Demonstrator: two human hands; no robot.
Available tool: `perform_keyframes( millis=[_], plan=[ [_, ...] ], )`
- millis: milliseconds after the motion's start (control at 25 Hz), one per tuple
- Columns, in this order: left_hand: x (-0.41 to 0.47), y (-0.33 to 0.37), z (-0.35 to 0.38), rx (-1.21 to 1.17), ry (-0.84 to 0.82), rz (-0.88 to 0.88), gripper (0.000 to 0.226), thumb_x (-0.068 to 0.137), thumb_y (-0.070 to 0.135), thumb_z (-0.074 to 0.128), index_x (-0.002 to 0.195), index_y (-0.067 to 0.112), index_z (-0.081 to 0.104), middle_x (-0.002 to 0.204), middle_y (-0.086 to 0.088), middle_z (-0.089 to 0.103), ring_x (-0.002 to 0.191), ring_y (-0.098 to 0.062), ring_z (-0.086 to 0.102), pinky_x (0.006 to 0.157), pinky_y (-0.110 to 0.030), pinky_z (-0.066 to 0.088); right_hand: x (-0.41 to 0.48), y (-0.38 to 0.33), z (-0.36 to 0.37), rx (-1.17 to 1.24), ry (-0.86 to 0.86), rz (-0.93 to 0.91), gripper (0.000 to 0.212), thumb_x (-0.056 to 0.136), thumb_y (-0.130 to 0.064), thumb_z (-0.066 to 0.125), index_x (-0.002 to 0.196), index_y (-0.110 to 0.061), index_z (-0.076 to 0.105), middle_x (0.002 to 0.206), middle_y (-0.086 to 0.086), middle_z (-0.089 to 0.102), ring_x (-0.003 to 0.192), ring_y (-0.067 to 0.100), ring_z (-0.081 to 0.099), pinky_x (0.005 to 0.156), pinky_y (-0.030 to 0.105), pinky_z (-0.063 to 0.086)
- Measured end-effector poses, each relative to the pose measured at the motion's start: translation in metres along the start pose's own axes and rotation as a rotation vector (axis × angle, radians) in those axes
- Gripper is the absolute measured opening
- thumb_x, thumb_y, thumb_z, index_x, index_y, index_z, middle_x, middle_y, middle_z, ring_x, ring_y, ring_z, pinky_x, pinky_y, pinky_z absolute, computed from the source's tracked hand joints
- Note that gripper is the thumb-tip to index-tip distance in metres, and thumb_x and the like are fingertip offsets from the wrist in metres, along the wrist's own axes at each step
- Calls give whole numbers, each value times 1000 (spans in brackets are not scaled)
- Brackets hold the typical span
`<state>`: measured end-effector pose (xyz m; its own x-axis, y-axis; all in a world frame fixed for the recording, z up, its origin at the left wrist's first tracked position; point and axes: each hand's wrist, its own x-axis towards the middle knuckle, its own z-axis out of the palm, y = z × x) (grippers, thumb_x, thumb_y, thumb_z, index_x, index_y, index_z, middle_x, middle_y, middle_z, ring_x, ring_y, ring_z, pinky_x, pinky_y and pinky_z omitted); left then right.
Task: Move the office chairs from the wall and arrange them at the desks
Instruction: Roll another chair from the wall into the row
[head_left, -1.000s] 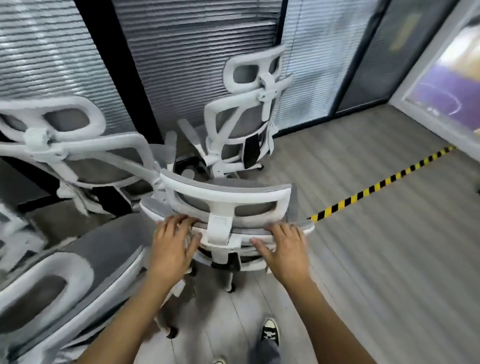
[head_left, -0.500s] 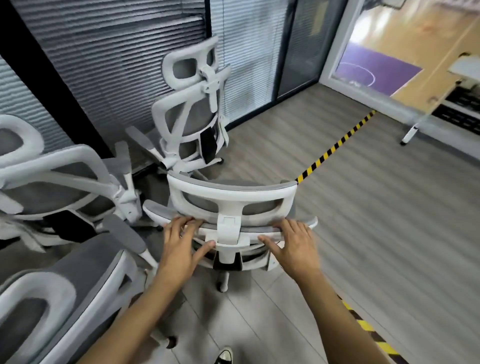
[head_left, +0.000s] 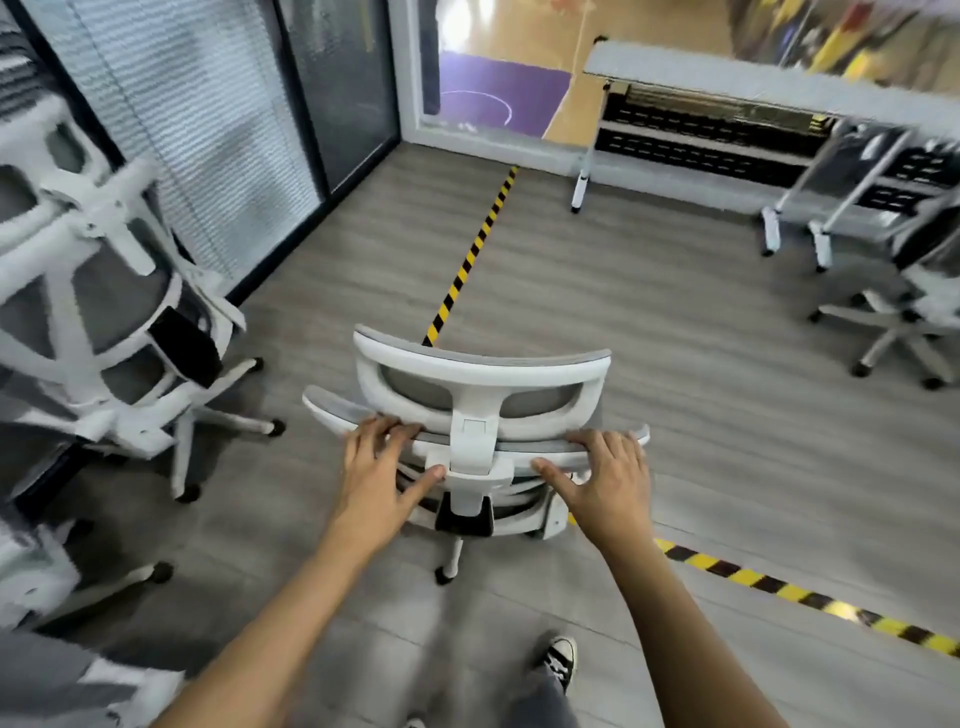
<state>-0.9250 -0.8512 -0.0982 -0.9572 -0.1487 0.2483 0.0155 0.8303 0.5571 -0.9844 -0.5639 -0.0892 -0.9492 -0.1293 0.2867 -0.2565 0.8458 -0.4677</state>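
Note:
A white-framed office chair with grey mesh (head_left: 480, 371) stands in front of me, its back towards me. My left hand (head_left: 376, 470) grips the top edge of its backrest left of the headrest post, fingers over the rim and thumb behind. My right hand (head_left: 605, 478) grips the same edge on the right. A grey desk (head_left: 727, 78) on white legs stands at the far right, near the window. Another white chair (head_left: 919, 312) is parked at that desk, partly cut off by the frame's right edge.
More white chairs (head_left: 98, 322) stand along the blind-covered wall on the left; one wheeled base (head_left: 223, 421) reaches toward my chair. Yellow-black floor tape (head_left: 467, 260) runs ahead and turns right behind the chair. My black sneaker (head_left: 561, 660) shows below. Open grey floor lies ahead.
The chair and I have turned right, away from the wall chairs, and the desk and its chair have come into view. Both hands keep the same hold on the backrest.

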Motion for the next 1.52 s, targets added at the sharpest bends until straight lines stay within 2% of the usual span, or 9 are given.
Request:
perform_keyframes(
  millis=[200,320,480,640,920,1040,1200,1360,1520],
  plan=[
    [91,86,85,7,-92,193,62,83,68,54,126,23,59,131,-5,51,128,-27,43,109,-44,37,38,109,-50,46,123,215,56,72,-67,74,102,-20,69,98,-4,64,104,11,46,104,52,42],
    [143,141,136,-15,-160,284,60,85,69,51,128,27,56,134,1,49,129,-23,42,110,-39,36,61,173,-77,30,190,287,62,73,-74,66,102,-20,68,99,-5,63,106,9,43,106,53,41],
    [216,215,203,-44,-245,382,64,86,71,45,131,27,56,137,3,48,133,-21,39,113,-35,32,98,256,-110,0,230,387,70,75,-82,54,106,-21,65,106,-4,63,115,14,49,118,46,28],
    [285,286,269,-83,-324,476,63,84,69,51,129,25,58,136,1,50,133,-22,40,113,-39,34,131,328,-140,-33,263,503,63,77,-75,61,109,-21,64,110,-4,62,119,16,50,124,39,17],
    [410,407,401,-197,-492,671,56,82,66,60,124,29,61,130,3,51,130,-21,41,111,-38,36,181,454,-182,-205,360,644,53,86,-63,64,112,-17,64,109,-5,65,111,18,56,118,49,30],
    [457,471,452,-249,-591,725,59,78,67,60,122,28,63,128,2,53,126,-24,43,108,-40,38,206,497,-208,-225,416,753,51,86,-64,62,112,-20,64,109,-7,64,111,13,52,115,50,35],
    [508,559,518,-228,-697,848,57,83,56,67,129,24,60,136,-3,50,135,-27,38,114,-43,32,237,555,-235,-259,443,960,58,88,-70,56,120,-22,61,123,-3,61,125,14,47,125,43,17],
    [537,650,587,-143,-695,998,56,91,58,55,138,27,52,150,1,43,145,-21,26,120,-44,21,258,626,-263,-277,531,1077,56,88,-66,59,118,-19,62,127,3,61,126,19,51,124,46,16],
    [549,747,657,-117,-701,1057,56,93,57,50,140,27,48,151,2,41,147,-19,22,121,-44,19,267,711,-301,-319,618,1132,53,88,-63,62,114,-17,62,124,5,62,124,22,52,124,47,14]
  ],
)
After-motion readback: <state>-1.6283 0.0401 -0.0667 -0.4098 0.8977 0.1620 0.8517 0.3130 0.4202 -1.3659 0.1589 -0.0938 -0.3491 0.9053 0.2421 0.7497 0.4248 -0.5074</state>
